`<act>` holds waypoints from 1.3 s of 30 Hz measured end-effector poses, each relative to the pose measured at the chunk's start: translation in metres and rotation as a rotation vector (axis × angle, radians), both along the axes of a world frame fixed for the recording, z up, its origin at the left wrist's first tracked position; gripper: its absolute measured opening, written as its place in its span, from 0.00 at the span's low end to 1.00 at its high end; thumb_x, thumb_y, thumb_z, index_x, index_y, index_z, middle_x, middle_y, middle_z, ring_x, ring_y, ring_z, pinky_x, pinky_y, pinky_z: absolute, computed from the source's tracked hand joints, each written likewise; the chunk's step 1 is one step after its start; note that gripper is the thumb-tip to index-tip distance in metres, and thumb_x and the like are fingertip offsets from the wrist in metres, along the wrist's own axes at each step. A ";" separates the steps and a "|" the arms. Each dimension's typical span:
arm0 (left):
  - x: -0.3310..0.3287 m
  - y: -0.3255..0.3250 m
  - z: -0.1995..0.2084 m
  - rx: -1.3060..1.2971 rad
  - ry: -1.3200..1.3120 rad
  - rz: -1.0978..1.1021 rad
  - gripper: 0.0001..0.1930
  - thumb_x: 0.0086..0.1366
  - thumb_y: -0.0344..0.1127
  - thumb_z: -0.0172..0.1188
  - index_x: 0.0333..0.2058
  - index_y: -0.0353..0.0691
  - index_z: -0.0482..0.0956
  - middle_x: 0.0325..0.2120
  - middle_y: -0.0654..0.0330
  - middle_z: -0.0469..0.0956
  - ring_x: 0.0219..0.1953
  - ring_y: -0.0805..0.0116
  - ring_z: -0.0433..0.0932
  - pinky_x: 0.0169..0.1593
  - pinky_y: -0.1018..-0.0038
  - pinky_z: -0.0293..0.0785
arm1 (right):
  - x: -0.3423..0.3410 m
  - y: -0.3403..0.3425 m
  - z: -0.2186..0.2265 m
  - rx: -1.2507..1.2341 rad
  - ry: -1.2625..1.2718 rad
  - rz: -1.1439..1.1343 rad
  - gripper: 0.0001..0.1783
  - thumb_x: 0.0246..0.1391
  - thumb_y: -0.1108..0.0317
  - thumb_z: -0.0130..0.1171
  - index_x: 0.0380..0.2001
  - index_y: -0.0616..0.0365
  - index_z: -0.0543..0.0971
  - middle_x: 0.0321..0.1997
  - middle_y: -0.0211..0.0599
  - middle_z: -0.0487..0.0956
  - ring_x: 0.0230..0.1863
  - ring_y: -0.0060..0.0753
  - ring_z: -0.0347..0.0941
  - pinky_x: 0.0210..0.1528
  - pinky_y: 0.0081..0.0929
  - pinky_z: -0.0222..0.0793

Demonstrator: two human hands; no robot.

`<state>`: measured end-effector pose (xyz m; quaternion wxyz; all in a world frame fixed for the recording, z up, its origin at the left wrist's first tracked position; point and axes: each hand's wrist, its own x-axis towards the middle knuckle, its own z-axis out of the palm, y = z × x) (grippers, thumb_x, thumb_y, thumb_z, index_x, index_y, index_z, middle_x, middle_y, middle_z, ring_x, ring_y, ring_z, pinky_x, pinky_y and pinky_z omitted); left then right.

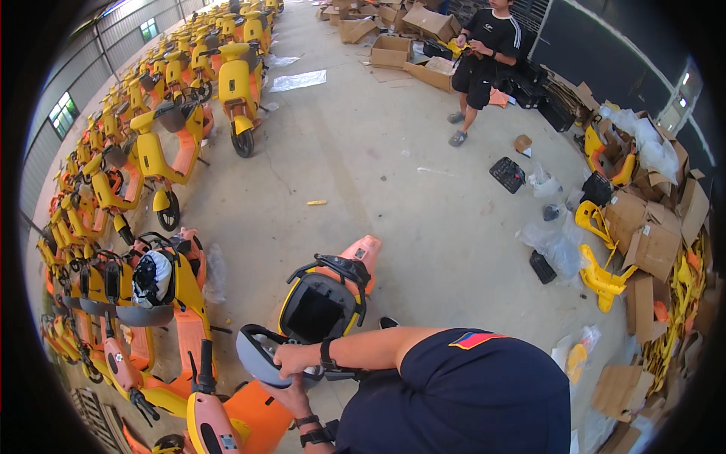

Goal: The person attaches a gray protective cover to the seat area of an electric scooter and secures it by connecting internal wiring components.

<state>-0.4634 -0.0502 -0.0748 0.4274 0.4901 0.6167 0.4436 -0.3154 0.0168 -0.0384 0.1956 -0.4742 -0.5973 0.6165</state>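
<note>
A grey rounded saddle (255,354) is part of a yellow and orange scooter (261,408) below me, and it looks tilted, with a pale inner side showing. My right hand (296,359) has its fingers closed at the saddle's inner side; what they pinch is hidden. Just below, my left hand (290,395) grips the saddle's near edge, its fingers partly covered. A dark strap circles my right wrist, and dark bands sit on my left. Beyond the saddle is a black rear basket (316,304) with a yellow rim and a black rail.
Rows of yellow scooters (162,151) line the left side, several close by. A person (488,57) in dark clothes stands at the back right, hands together. Cardboard boxes (654,246), plastic wrap and yellow panels (605,280) lie along the right. A black crate (507,175) rests on the concrete floor.
</note>
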 end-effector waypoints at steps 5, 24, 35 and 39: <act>-0.008 0.001 -0.018 0.089 0.180 -0.040 0.56 0.47 0.39 0.77 0.67 0.32 0.46 0.61 0.46 0.60 0.61 0.54 0.64 0.63 0.64 0.60 | -0.001 -0.003 -0.002 0.236 -0.191 0.066 0.18 0.34 0.63 0.65 0.25 0.69 0.76 0.27 0.57 0.78 0.33 0.54 0.77 0.34 0.43 0.70; -0.002 0.000 -0.018 0.073 0.235 -0.036 0.58 0.47 0.43 0.75 0.68 0.32 0.44 0.68 0.43 0.50 0.68 0.48 0.52 0.68 0.61 0.51 | -0.010 -0.011 0.001 0.260 -0.413 0.047 0.19 0.40 0.63 0.64 0.32 0.67 0.78 0.35 0.56 0.80 0.42 0.55 0.78 0.45 0.45 0.73; -0.005 -0.002 -0.023 0.060 0.336 -0.035 0.60 0.47 0.47 0.76 0.68 0.34 0.43 0.68 0.43 0.48 0.69 0.47 0.50 0.68 0.59 0.50 | -0.006 -0.014 0.003 0.291 -0.442 0.069 0.17 0.40 0.66 0.60 0.33 0.67 0.78 0.37 0.57 0.80 0.43 0.56 0.77 0.46 0.45 0.73; -0.006 -0.001 -0.025 0.047 0.286 -0.039 0.61 0.46 0.50 0.76 0.68 0.34 0.43 0.69 0.43 0.46 0.69 0.46 0.49 0.68 0.59 0.50 | -0.005 -0.010 0.007 0.263 -0.449 0.094 0.16 0.40 0.67 0.58 0.33 0.67 0.78 0.36 0.58 0.80 0.43 0.57 0.77 0.46 0.46 0.73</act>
